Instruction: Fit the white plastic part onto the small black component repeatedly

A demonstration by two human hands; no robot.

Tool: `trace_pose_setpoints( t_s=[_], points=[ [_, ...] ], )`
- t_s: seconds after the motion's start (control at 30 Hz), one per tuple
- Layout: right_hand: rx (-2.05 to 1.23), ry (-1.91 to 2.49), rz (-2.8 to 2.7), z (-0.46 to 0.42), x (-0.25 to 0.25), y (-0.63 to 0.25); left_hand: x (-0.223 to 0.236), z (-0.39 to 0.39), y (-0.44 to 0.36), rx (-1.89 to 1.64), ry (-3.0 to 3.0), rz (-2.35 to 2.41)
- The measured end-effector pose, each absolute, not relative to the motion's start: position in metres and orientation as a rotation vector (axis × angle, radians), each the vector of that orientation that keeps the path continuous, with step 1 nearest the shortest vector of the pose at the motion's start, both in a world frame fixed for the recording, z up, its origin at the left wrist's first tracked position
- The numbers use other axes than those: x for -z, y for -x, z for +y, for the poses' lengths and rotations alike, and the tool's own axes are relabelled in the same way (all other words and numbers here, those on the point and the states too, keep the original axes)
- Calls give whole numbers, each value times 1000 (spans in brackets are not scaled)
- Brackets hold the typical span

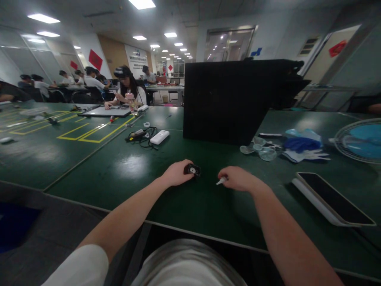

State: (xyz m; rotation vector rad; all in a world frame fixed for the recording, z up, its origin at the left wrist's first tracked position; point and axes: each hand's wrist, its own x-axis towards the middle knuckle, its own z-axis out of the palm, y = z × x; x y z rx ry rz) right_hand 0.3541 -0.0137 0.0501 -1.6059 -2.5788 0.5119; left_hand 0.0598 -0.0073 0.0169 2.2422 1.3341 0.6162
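Note:
My left hand [177, 173] is closed round a small black device with a pale round part [193, 171] on its face, just above the green table. To its right, my right hand [236, 178] pinches a small white piece with a narrow tip [221, 181], which points down and left. The rest of that white piece is hidden in my fingers. A gap separates the two hands, and the two held things do not touch.
Beyond my hands stands a large black box [223, 101]. Left of it lie a white power bank [160, 137] and black cables [143, 136]. To the right are clear plastic pieces [266, 153], gloves [303, 147], a phone [335, 196] and a round basket [339, 139]. A co-worker [127, 89] sits across.

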Motion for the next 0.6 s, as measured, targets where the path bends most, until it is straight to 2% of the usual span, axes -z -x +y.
trace_pose_setpoints(
  t_s=[0.27,0.4,0.6],
  points=[
    [-310,1508,-2220,-20,-59,-322,-22,-10,-61,-601,-2250,1335],
    [-472,1452,-2052,-21,-48,-307,-20,-9,-61,-613,-2257,1322],
    [-616,1309,-2143,-23,-31,-294,-13,-7,-63,-631,-2251,1346]
  ],
)
